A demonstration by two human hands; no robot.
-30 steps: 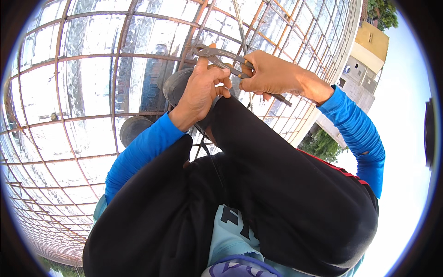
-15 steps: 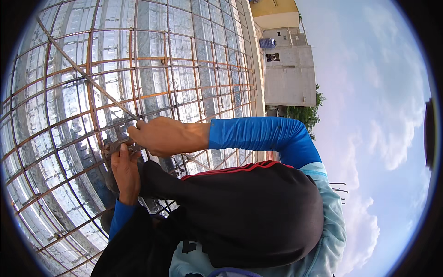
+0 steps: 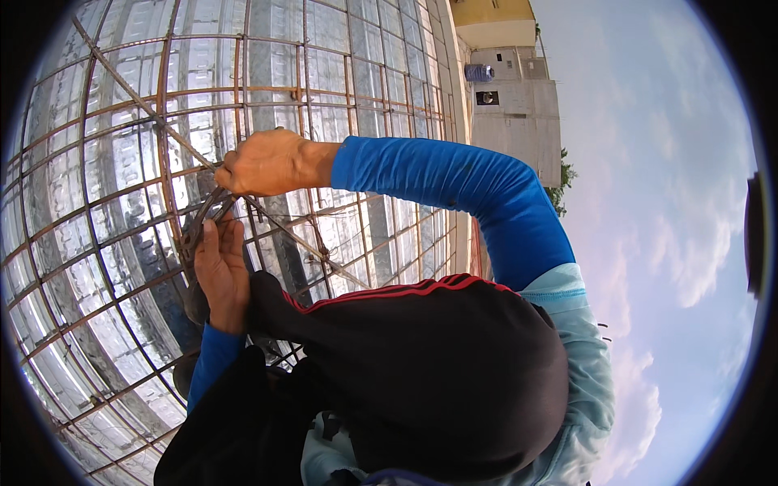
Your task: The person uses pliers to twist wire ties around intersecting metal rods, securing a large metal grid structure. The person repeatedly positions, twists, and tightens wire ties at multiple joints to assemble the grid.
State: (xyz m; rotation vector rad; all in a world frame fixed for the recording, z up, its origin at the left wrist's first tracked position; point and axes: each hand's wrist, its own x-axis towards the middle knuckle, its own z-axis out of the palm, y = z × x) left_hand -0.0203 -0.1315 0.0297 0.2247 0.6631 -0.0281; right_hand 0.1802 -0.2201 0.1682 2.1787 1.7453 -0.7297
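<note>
Here, the person's right hand (image 3: 263, 162), coming out of a bright blue sleeve (image 3: 462, 182), is closed in a fist over the rusty steel reinforcing-bar grid (image 3: 121, 121), its knuckles bunched at a spot where a long diagonal bar (image 3: 146, 109) crosses the mesh. Just below it, the left hand (image 3: 219, 271) is turned palm-in with its fingers (image 3: 212, 239) laid fairly straight against a dark curved metal tool (image 3: 198, 223), something like pincers or a bent hook, which sits right at the bar crossing between the two hands; from this angle I cannot tell for sure whether the left hand truly grips the tool or only presses against it, as the thumb is hidden. The two hands are close together, nearly touching, both against the grid. Behind the mesh lies a shiny silver corrugated sheet (image 3: 89, 243), reflecting light in every square of the grid. A dark black garment with a thin red stripe (image 3: 421, 364) fills the lower middle of the view, with pale blue cloth (image 3: 583, 356) at its right edge. Off beyond the grid stands a grey concrete building (image 3: 519, 113) with a blue water tank (image 3: 480, 73) on it, a yellow wall (image 3: 490, 20) above that, and a cloudy sky (image 3: 656, 202) on the right.
</note>
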